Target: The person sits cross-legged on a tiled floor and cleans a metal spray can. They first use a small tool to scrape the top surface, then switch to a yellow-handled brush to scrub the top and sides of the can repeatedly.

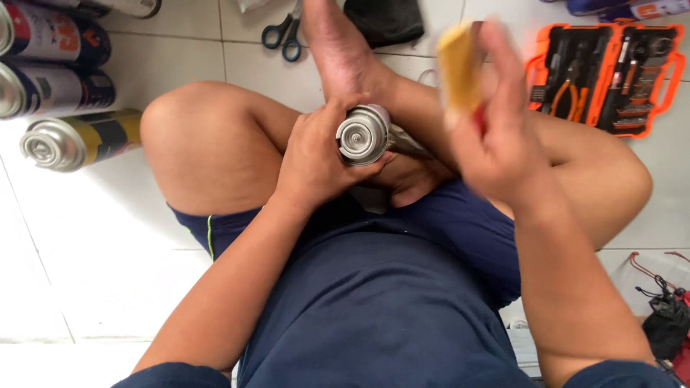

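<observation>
- Head view: I see my left hand (316, 154) wrapped around a silver gas canister (365, 134), fingers curled over its body and thumb pressed on the near side, so the hand is clamped firmly on it.
- My left forearm runs up from the lower left, elbow bent, wrist resting just over my left knee (198, 136).
- The canister sits in my lap between my crossed legs, just above the dark blue shorts (431, 230). Its valve end faces up at the camera, so its long axis runs away from me, down towards my foot (341, 50).
- My right hand (496, 136) is raised beside the canister, apart from it, and is motion-blurred. It grips a yellowish block (458, 68) with something red showing under the fingers; I cannot tell what the piece is.
- On the white tiled floor (115, 273), three more canisters (68, 140) lie on their sides to my left, tops towards me.
- Blue-handled scissors (282, 34) lie beyond my foot, and an open orange tool case (607, 75) sits to my right.
</observation>
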